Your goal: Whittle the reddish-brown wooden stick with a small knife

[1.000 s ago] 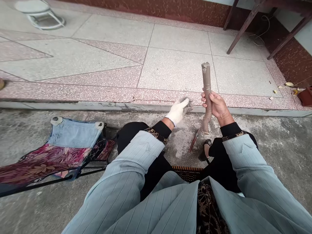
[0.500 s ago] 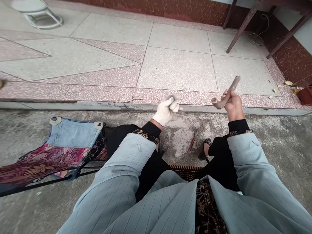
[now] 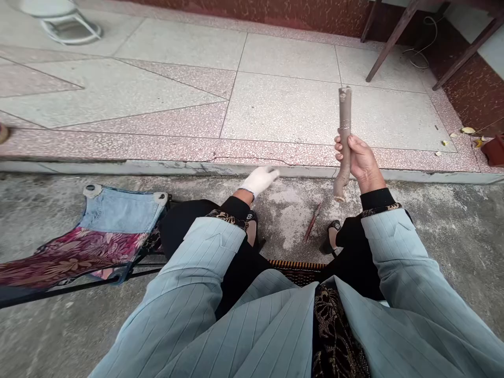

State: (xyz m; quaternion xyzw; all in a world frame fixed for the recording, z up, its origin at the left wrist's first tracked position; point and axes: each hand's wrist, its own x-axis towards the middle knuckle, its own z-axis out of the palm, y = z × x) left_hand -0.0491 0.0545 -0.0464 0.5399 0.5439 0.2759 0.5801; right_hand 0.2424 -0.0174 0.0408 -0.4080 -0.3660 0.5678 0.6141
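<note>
My right hand (image 3: pixel 363 161) is closed around a crooked brown piece of branch (image 3: pixel 345 118), held nearly upright. Its lower end bends to the left, and a cut face shows there. Over the concrete near the step, my left hand (image 3: pixel 260 179) wears a white glove. Its fingers point forward and look loosely stretched, with nothing visible in them. Between my feet a slim dark red object with a pointed tip (image 3: pixel 313 223) lies on the ground; its kind is unclear.
A terrazzo step (image 3: pixel 173 149) runs across in front of me. To my left stands a folding chair with denim and floral cloth (image 3: pixel 122 210). Wooden table legs (image 3: pixel 389 44), a reddish pot (image 3: pixel 494 150) and a white stool (image 3: pixel 71 29) are farther off.
The branch has swung from slanted to nearly upright, and my right hand has moved left. My left hand has shifted slightly left and lower, its curled fingers now loosened.
</note>
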